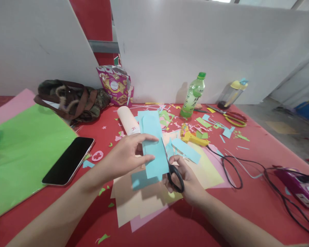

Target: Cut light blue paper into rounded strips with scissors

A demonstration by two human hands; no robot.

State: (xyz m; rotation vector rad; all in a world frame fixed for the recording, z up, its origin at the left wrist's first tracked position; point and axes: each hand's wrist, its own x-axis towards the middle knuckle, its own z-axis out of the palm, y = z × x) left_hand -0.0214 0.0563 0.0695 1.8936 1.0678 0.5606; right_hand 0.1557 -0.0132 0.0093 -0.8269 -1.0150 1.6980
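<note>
Left hand [127, 151] pinches blue paper [155, 159], presumably steadying it for scissors [173, 168] (black-handled) just beside that grip, right hand [185, 177] closed around them.

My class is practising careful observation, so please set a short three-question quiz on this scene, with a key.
1. Multiple choice: What is the left hand holding? A) a snack bag; B) blue paper; C) a yellow glue gun.
2. True or false: The phone lies partly on the large green sheet.
3. Fill in the blank: The right hand holds the black-handled ____.

Key: 1. B; 2. True; 3. scissors.
</note>
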